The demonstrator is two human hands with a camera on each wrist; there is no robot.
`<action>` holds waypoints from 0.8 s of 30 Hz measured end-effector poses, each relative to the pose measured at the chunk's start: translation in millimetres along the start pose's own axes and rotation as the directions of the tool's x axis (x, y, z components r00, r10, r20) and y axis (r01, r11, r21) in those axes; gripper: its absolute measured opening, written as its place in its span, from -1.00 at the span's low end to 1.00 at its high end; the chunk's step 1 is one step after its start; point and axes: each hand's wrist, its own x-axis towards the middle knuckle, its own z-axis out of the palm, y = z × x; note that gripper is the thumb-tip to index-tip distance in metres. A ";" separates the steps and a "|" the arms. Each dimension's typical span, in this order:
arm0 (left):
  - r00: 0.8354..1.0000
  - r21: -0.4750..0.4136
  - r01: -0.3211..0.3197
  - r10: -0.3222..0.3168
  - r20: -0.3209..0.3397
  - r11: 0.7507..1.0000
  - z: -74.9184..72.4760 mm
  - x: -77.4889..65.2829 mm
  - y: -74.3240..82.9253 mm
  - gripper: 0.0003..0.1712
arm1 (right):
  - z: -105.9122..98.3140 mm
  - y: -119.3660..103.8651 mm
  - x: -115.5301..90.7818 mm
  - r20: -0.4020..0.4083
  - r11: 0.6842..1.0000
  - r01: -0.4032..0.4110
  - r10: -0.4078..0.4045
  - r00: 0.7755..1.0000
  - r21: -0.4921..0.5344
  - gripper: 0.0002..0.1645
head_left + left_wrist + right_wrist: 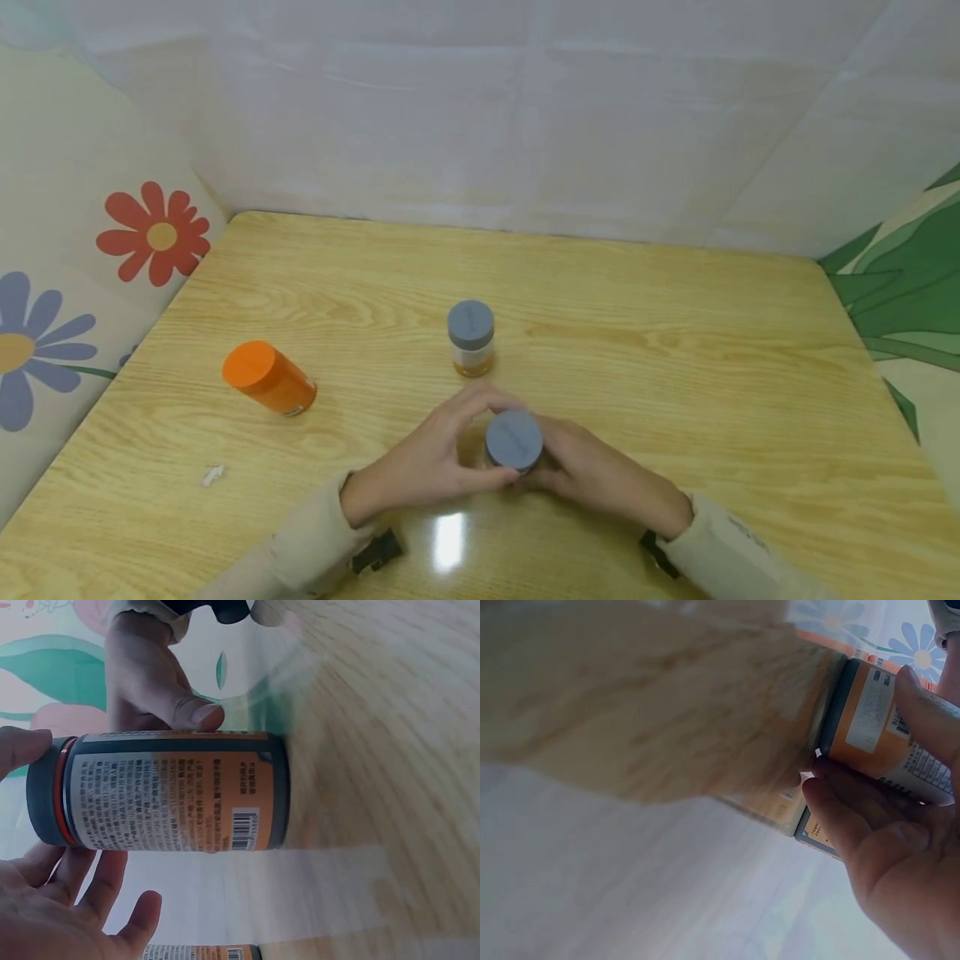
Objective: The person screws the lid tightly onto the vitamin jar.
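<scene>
A jar point(172, 795) with a grey lid point(514, 439) and an orange-and-white label stands upright at the table's near middle, between both hands. My left hand point(431, 462) holds the lid, thumb on the near side and fingers on the far side. Lower down, my right hand point(592, 471) grips the labelled body from the right; the right wrist view shows its thumb and fingers on either side of the jar point(870, 712). A thin red-orange ring shows just under the lid in the left wrist view.
Behind the hands stands a similar grey-lidded jar point(471, 329). An orange bottle point(270, 379) is upright at the left, with a small white scrap point(213, 475) nearer me. White cloth point(525, 125) hangs along the wooden table's point(712, 350) back edge.
</scene>
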 end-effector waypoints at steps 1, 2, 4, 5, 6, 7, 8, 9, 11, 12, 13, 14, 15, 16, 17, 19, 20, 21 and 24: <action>1.000 -0.006 0.001 -0.001 0.009 1.000 -1.0 -0.3 0.5 -0.33 | 0.1 -0.1 0.0 0.001 1.000 0.000 0.000 1.000 0.003 -0.42; 1.000 -0.010 -0.001 0.001 0.017 1.000 -1.7 -0.7 0.6 -0.33 | 0.2 0.0 0.0 0.002 1.000 0.000 0.000 1.000 0.004 -0.44; 0.999 -0.016 -0.010 0.010 0.033 1.000 -2.6 -1.2 0.5 -0.32 | 0.3 0.0 0.0 0.004 1.000 0.000 0.000 1.000 0.008 -0.48; 0.999 -0.020 -0.015 0.016 0.038 1.000 -2.8 -1.4 0.1 -0.32 | 0.2 -0.1 -0.1 0.004 1.000 0.001 -0.001 1.000 0.009 -0.49; 0.999 -0.023 -0.022 0.023 0.042 1.000 -2.7 -1.4 -0.2 -0.31 | 0.2 -0.1 -0.3 0.003 1.000 0.004 -0.004 1.000 0.010 -0.50; 0.999 -0.027 -0.029 0.030 0.044 0.999 -2.3 -1.3 -0.6 -0.31 | 0.2 -0.1 -0.7 0.000 1.000 0.012 -0.012 1.000 0.004 -0.50; 0.998 -0.031 -0.035 0.036 0.047 0.999 -1.6 -0.9 -0.9 -0.30 | 0.2 0.0 -1.2 -0.004 1.000 0.018 -0.018 1.000 -0.002 -0.51; 0.998 -0.025 -0.041 0.042 0.045 0.999 -0.8 -0.5 -1.4 -0.28 | 0.0 0.0 -1.8 -0.007 1.000 0.025 -0.025 1.000 -0.010 -0.51; 0.998 -0.003 -0.059 0.059 0.033 0.998 1.4 0.9 -2.3 -0.26 | -0.3 0.0 -2.9 -0.017 0.999 0.038 -0.038 0.999 -0.031 -0.54; 0.998 0.009 -0.064 0.064 0.026 0.998 2.3 1.6 -2.6 -0.24 | -0.5 0.1 -3.4 -0.021 0.998 0.043 -0.043 0.999 -0.042 -0.55; 0.997 0.022 -0.071 0.070 0.020 0.997 3.0 2.4 -2.7 -0.23 | -0.6 0.1 -3.7 -0.025 0.997 0.047 -0.049 0.999 -0.053 -0.56; 0.997 0.033 -0.074 0.074 0.015 0.997 3.4 3.0 -2.6 -0.23 | -0.7 0.1 -3.9 -0.028 0.997 0.050 -0.051 0.998 -0.058 -0.57; 0.997 0.046 -0.076 0.076 0.009 0.996 3.4 3.4 -2.7 -0.23 | -0.9 0.0 -3.9 -0.029 0.997 0.051 -0.053 0.998 -0.062 -0.57; 0.997 0.049 -0.077 0.077 0.008 0.996 3.0 3.8 -2.2 -0.24 | -1.0 -0.2 -3.9 -0.029 0.996 0.053 -0.055 0.998 -0.065 -0.58; 0.997 0.052 -0.077 0.077 0.011 0.996 2.3 4.1 -1.6 -0.24 | -1.1 -0.2 -3.8 -0.029 0.996 0.055 -0.057 0.998 -0.066 -0.58; 0.997 0.045 -0.070 0.069 0.027 0.997 0.6 4.6 -0.9 -0.24 | -1.2 -0.4 -3.8 -0.027 0.996 0.055 -0.057 0.998 -0.066 -0.56; 0.997 0.041 -0.067 0.065 0.037 0.997 -0.3 4.8 -0.4 -0.24 | -1.2 -0.6 -3.9 -0.025 0.997 0.053 -0.054 0.998 -0.063 -0.55; 0.997 0.040 -0.066 0.064 0.046 0.997 -1.1 5.0 -0.1 -0.24 | -1.2 -0.7 -3.8 -0.022 0.997 0.050 -0.051 0.998 -0.059 -0.55; 0.996 0.032 -0.054 0.051 0.070 0.998 -3.0 5.7 1.0 -0.24 | -1.0 -0.7 -3.5 -0.019 0.997 0.046 -0.047 0.999 -0.056 -0.53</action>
